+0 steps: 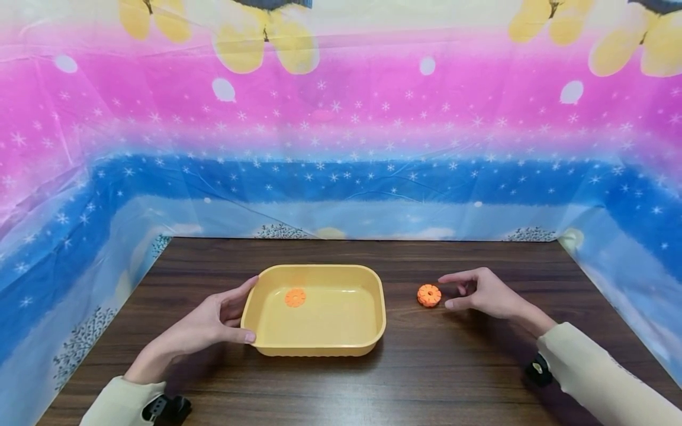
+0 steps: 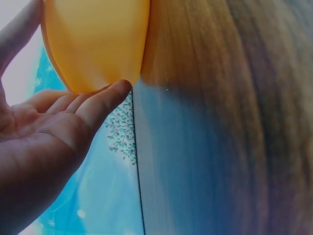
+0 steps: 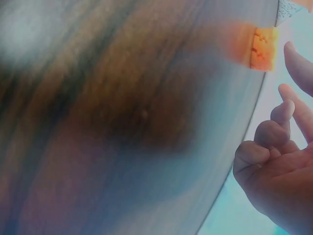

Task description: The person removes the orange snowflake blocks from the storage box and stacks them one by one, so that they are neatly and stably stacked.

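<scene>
A yellow plastic basin (image 1: 325,340) stands on the table, and my left hand (image 1: 215,322) holds its left end, thumb at the near corner and fingers along the far one. Its side wall (image 2: 98,44) shows against those fingers in the left wrist view. Inside the basin lies one orange notched disc (image 1: 295,297). To the right, a short stack of orange notched discs (image 1: 429,295) sits on the tabletop, its side visible in the right wrist view. My right hand (image 1: 482,293) is just right of the stack, index finger and thumb spread apart, other fingers bent, holding nothing.
The dark wood-grain table (image 1: 453,378) runs back to a printed cloth backdrop (image 1: 341,177), which also hangs along the left and right sides. Dark wrist devices show at the left cuff (image 1: 122,402) and the right cuff (image 1: 578,358).
</scene>
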A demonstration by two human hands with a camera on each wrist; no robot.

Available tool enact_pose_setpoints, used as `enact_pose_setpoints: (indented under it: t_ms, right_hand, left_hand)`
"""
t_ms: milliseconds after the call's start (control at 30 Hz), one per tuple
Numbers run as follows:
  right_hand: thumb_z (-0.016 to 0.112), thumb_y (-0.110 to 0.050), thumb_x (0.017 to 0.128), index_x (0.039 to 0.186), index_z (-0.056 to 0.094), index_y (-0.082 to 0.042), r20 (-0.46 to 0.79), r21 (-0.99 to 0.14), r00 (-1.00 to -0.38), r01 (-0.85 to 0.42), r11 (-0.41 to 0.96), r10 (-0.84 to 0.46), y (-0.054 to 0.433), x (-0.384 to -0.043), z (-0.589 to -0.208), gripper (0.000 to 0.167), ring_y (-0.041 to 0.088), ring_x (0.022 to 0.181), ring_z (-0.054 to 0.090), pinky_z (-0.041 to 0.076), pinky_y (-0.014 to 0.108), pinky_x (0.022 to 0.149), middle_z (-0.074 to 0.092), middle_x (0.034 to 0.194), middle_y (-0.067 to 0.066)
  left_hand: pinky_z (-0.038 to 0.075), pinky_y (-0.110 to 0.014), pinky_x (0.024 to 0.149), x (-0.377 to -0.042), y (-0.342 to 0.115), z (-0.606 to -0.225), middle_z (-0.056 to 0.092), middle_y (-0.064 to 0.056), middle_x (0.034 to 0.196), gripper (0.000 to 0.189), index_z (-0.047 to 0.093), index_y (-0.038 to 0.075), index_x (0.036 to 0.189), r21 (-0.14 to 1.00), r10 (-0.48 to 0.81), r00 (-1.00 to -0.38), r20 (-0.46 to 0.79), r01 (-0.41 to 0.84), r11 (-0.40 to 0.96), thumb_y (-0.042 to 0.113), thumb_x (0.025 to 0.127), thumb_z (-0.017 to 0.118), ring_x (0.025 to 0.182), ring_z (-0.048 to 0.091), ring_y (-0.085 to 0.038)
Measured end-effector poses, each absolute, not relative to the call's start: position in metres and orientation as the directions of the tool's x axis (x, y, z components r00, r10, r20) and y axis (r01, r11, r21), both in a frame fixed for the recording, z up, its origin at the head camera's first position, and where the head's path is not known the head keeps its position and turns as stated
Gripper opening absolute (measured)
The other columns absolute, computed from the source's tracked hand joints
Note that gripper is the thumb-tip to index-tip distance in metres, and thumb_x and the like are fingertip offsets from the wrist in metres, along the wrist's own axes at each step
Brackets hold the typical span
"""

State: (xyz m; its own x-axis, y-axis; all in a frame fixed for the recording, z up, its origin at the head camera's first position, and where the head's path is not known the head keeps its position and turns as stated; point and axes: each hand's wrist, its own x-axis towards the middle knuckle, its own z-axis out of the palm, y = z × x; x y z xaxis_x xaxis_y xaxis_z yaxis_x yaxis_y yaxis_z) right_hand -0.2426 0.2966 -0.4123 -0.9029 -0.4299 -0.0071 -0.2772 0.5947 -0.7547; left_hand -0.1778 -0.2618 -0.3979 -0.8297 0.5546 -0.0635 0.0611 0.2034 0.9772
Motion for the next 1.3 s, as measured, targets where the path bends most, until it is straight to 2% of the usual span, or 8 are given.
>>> enact_pose_setpoints:
  t_ms: [300, 600, 733, 967, 1100, 1300]
  right_hand:
    - [0.086, -0.021, 0.088, 0.129, 0.072, -0.001, 0.014, -0.735, -0.89, -0.319, 0.599, -0.456, 0.29, -0.241, -0.39, 0.048, 0.007, 0.06, 0.037, 0.033, 0.024, 0.055, 0.05, 0.075, 0.003]
    - [0.084, -0.021, 0.089, 0.12, 0.077, -0.014, 0.024, -0.676, -0.854, -0.397, 0.621, -0.52, 0.258, -0.239, -0.363, 0.032, 0.013, 0.062, 0.042, 0.037, 0.026, 0.058, 0.053, 0.077, 0.001]
    - [0.084, -0.023, 0.09, 0.12, 0.078, -0.018, 0.03, -0.647, -0.833, -0.438, 0.624, -0.553, 0.239, -0.239, -0.351, 0.031, 0.015, 0.064, 0.045, 0.038, 0.026, 0.059, 0.056, 0.08, 0.001]
    - [0.085, -0.024, 0.09, 0.119, 0.078, -0.018, 0.023, -0.664, -0.774, -0.485, 0.57, -0.632, 0.202, -0.246, -0.338, 0.031, 0.014, 0.062, 0.045, 0.038, 0.024, 0.055, 0.06, 0.079, 0.0]
    - [0.084, -0.02, 0.09, 0.121, 0.077, -0.012, 0.017, -0.69, -0.722, -0.51, 0.514, -0.692, 0.179, -0.251, -0.332, 0.033, 0.012, 0.057, 0.043, 0.036, 0.023, 0.052, 0.06, 0.077, 0.001]
    - [0.084, -0.015, 0.088, 0.124, 0.076, -0.012, -0.011, -0.727, -0.658, -0.512, 0.458, -0.753, 0.141, -0.259, -0.318, 0.037, 0.013, 0.058, 0.04, 0.036, 0.023, 0.055, 0.06, 0.079, 0.002]
  left_hand:
    - [0.053, -0.028, 0.104, -0.179, -0.264, -0.399, 0.017, -0.028, 0.168, 0.105, 0.007, 0.006, 0.168, 0.974, 0.552, -0.831, -0.064, 0.068, 0.217, 0.003, 0.091, 0.079, 0.146, 0.036, -0.048]
    - [0.051, -0.027, 0.105, -0.181, -0.264, -0.4, 0.017, -0.028, 0.169, 0.106, 0.007, 0.006, 0.168, 0.977, 0.57, -0.82, -0.052, 0.075, 0.197, 0.002, 0.09, 0.079, 0.144, 0.039, -0.046]
    - [0.051, -0.027, 0.105, -0.181, -0.264, -0.401, 0.016, -0.028, 0.169, 0.106, 0.007, 0.006, 0.168, 0.976, 0.574, -0.817, -0.049, 0.083, 0.201, 0.002, 0.09, 0.08, 0.144, 0.04, -0.046]
    - [0.051, -0.028, 0.105, -0.182, -0.262, -0.4, 0.019, -0.03, 0.168, 0.107, 0.006, 0.004, 0.167, 0.979, 0.579, -0.814, -0.043, 0.083, 0.189, 0.001, 0.09, 0.08, 0.144, 0.039, -0.047]
    - [0.05, -0.027, 0.106, -0.182, -0.263, -0.4, 0.019, -0.03, 0.168, 0.107, 0.006, 0.004, 0.167, 0.978, 0.579, -0.814, -0.044, 0.084, 0.192, 0.002, 0.09, 0.08, 0.145, 0.037, -0.046]
    - [0.05, -0.027, 0.106, -0.182, -0.263, -0.4, 0.019, -0.028, 0.169, 0.106, 0.008, 0.005, 0.167, 0.975, 0.572, -0.819, -0.049, 0.084, 0.204, 0.003, 0.09, 0.08, 0.146, 0.038, -0.046]
